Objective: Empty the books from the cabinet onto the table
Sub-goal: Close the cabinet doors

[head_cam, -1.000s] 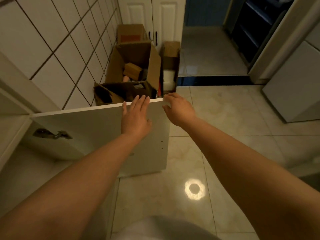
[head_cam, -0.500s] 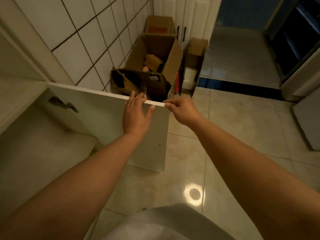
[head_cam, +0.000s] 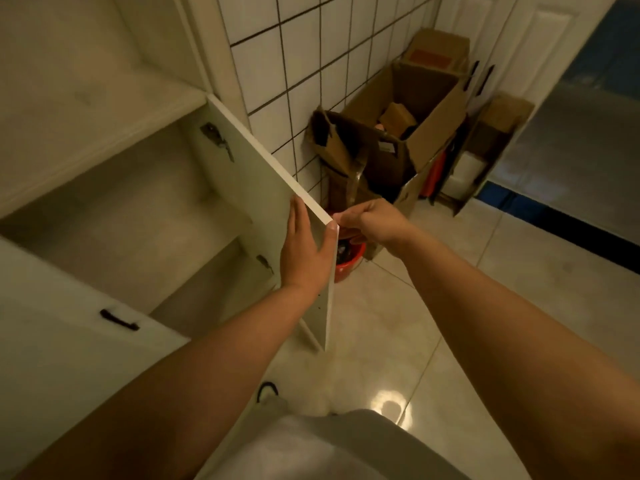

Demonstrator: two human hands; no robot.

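The white cabinet stands at my left with its right door swung open towards me. My left hand lies flat on the door's inner face near the top corner, thumb hooked over the edge. My right hand pinches the outer side of that same corner. Inside, the shelves that I can see look bare. No books and no table are in view.
The cabinet's left door with a black handle is closed at lower left. Open cardboard boxes crowd the tiled wall corner behind the door. A red bucket sits on the glossy tile floor just beyond the door.
The view has turned left, revealing the cabinet's inside. The door now shows nearly edge-on. Both hands stay on its top corner, the left thumb now wrapped over the edge.
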